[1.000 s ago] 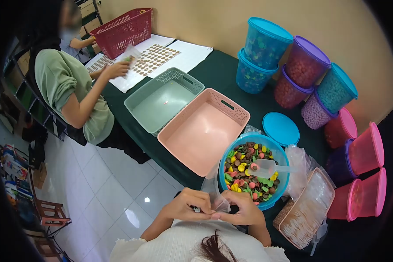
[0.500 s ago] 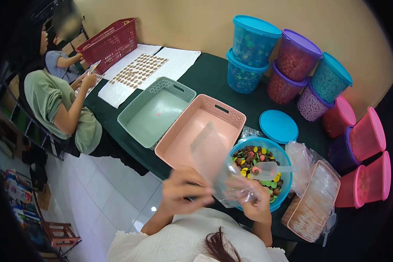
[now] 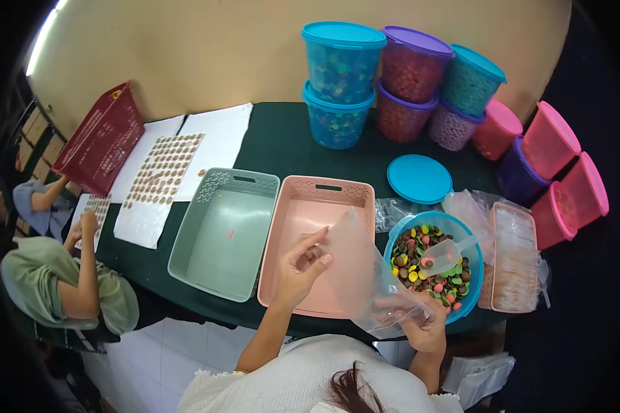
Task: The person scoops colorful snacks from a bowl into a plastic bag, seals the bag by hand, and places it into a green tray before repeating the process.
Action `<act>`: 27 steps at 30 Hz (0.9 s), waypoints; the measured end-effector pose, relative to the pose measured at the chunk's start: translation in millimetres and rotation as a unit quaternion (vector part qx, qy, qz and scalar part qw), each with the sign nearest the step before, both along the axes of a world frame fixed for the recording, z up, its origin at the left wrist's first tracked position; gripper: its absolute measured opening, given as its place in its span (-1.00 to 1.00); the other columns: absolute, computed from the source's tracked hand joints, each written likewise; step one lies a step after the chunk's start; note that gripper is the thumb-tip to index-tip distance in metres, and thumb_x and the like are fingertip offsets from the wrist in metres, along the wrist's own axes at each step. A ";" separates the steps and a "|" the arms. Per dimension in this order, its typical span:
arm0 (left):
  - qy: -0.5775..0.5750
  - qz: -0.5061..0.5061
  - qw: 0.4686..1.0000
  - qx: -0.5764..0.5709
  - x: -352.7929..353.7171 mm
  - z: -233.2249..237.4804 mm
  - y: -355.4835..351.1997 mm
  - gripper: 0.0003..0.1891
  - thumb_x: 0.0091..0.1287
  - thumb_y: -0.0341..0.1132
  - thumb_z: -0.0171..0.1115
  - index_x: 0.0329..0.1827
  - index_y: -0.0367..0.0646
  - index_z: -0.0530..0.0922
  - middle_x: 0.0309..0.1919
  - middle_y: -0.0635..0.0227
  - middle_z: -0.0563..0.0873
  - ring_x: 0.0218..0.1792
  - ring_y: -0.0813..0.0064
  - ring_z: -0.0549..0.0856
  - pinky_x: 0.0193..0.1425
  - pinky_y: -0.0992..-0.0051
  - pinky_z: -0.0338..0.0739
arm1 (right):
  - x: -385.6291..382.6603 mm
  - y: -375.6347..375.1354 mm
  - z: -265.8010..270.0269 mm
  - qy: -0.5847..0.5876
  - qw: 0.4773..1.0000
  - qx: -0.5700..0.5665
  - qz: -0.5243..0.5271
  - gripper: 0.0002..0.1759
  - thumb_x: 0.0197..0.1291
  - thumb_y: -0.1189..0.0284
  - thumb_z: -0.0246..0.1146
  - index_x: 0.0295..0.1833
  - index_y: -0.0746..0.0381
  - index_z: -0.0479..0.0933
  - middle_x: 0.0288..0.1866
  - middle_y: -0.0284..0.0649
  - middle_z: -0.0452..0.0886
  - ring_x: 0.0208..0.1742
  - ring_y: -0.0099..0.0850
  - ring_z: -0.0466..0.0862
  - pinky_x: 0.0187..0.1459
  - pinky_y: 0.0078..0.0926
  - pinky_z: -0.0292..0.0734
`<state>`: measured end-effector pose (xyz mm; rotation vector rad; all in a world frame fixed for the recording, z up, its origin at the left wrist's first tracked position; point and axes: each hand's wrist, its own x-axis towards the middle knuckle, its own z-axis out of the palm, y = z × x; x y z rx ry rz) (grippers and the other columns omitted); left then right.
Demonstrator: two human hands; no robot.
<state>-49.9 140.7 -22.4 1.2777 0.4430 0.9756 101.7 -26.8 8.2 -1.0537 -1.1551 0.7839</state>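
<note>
A clear plastic bag (image 3: 362, 275) is spread above the front of the pink basket (image 3: 293, 206). My right hand (image 3: 426, 327) grips its lower right part, the fingers partly seen through the plastic. At the bag's left edge is my left hand (image 3: 300, 272), fingers curled but apart; whether they touch the plastic is hard to tell. Just beyond my right hand stands a blue tub (image 3: 477, 292) of brown, yellow, green and pink candies. A clear scoop (image 3: 448, 255) rests on the candies, its handle pointing right.
A green basket (image 3: 217, 241) sits left of the pink one. Blue lid (image 3: 420, 179), lidded candy tubs (image 3: 341, 69) and pink containers (image 3: 551, 138) occupy the back and right. A tray of plastic packets (image 3: 517, 265) lies at right. A person in green (image 3: 48, 282) works beside stickers (image 3: 162, 168).
The view has turned leftward. The bag has spread wider, and my left hand has moved from low beside it up to its left edge. My right hand still holds the bag.
</note>
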 end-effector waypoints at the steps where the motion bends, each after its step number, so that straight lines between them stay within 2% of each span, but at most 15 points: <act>1: -0.008 0.022 1.000 0.006 -3.2 -2.3 4.5 -0.54 0.12 -0.54 0.23 0.13 -0.26 0.43 -0.12 0.28 0.50 -0.27 0.65 0.51 -0.21 0.69 0.41 | -4.3 0.6 -0.1 0.007 1.000 -0.008 -0.018 -0.66 0.11 0.63 0.10 0.05 0.41 0.33 -0.21 0.18 0.57 -0.29 -0.18 0.66 -0.28 -0.34 0.60; 2: -0.012 0.013 1.000 0.003 -5.3 -3.5 7.7 -0.54 0.12 -0.54 0.23 0.13 -0.26 0.43 -0.12 0.28 0.50 -0.27 0.65 0.51 -0.21 0.69 0.41 | -8.5 0.9 0.0 0.003 1.000 -0.011 -0.027 -0.66 0.11 0.63 0.10 0.05 0.41 0.33 -0.21 0.18 0.57 -0.29 -0.18 0.66 -0.28 -0.34 0.60; 4: 0.012 0.061 0.997 0.051 -7.7 -3.9 10.2 -0.58 0.05 -0.60 0.27 0.04 -0.27 0.51 -0.18 0.30 0.52 -0.32 0.67 0.52 -0.33 0.73 0.40 | -14.4 0.3 1.2 0.074 0.995 -0.035 -0.055 -0.65 0.09 0.70 0.08 0.04 0.44 0.38 -0.18 0.02 0.60 -0.23 -0.37 0.64 -0.17 -0.48 0.55; 11: 0.008 0.134 0.986 0.098 -5.7 -3.7 6.4 -0.61 0.00 -0.64 0.29 -0.04 -0.26 0.56 -0.24 0.30 0.54 -0.34 0.65 0.54 -0.38 0.73 0.41 | -7.8 9.5 8.4 0.038 0.996 -0.063 -0.044 -0.65 0.11 0.65 0.09 0.06 0.41 0.36 -0.19 0.04 0.60 -0.26 -0.36 0.64 -0.19 -0.47 0.56; 16: 0.024 0.185 0.967 0.176 -8.0 -17.1 3.7 -0.66 -0.03 -0.65 0.31 -0.13 -0.28 0.59 -0.24 0.28 0.52 -0.31 0.61 0.56 -0.33 0.70 0.49 | 0.4 15.2 8.4 0.027 0.998 -0.058 -0.002 -0.65 0.11 0.66 0.09 0.06 0.44 0.34 -0.19 0.04 0.60 -0.24 -0.33 0.64 -0.19 -0.45 0.56; 20: 0.068 0.199 0.961 0.182 -14.3 -15.3 -3.4 -0.69 -0.02 -0.67 0.29 -0.16 -0.33 0.56 -0.24 0.27 0.51 -0.31 0.59 0.56 -0.29 0.67 0.49 | 4.3 14.7 3.6 0.064 0.996 -0.059 0.024 -0.65 0.09 0.68 0.08 0.05 0.47 0.34 -0.19 0.05 0.60 -0.22 -0.30 0.64 -0.17 -0.43 0.57; 23: 0.037 0.202 0.966 0.156 -16.6 -19.7 -9.7 -0.74 0.00 -0.69 0.23 -0.22 -0.36 0.50 -0.27 0.29 0.48 -0.34 0.59 0.55 -0.27 0.65 0.48 | 9.9 15.0 0.7 0.043 0.996 -0.070 0.046 -0.65 0.08 0.68 0.09 0.04 0.47 0.34 -0.19 0.05 0.59 -0.21 -0.31 0.64 -0.15 -0.43 0.56; 25: 0.087 0.173 0.974 0.114 -22.4 -16.3 -15.2 -0.85 0.07 -0.66 0.16 -0.32 -0.34 0.41 -0.30 0.29 0.44 -0.37 0.62 0.53 -0.33 0.66 0.45 | 13.8 15.0 -1.8 0.043 0.995 -0.065 0.064 -0.65 0.08 0.68 0.10 0.03 0.48 0.35 -0.20 0.04 0.60 -0.21 -0.32 0.64 -0.15 -0.43 0.56; 26: 0.091 0.177 0.973 0.115 -23.4 -14.9 -16.8 -0.85 0.07 -0.66 0.16 -0.32 -0.34 0.41 -0.30 0.29 0.44 -0.37 0.62 0.53 -0.33 0.66 0.45 | 15.1 15.5 -3.5 0.041 0.995 -0.058 0.075 -0.65 0.07 0.68 0.10 0.03 0.49 0.36 -0.20 0.04 0.60 -0.21 -0.33 0.63 -0.14 -0.43 0.56; 27: 0.064 0.170 0.979 0.097 -24.0 -13.7 -18.5 -0.88 0.10 -0.58 0.19 -0.35 -0.32 0.41 -0.38 0.35 0.44 -0.46 0.68 0.48 -0.44 0.69 0.38 | 15.6 16.6 -5.2 0.045 0.994 -0.059 0.079 -0.65 0.07 0.68 0.10 0.03 0.49 0.36 -0.20 0.04 0.60 -0.21 -0.33 0.63 -0.14 -0.43 0.56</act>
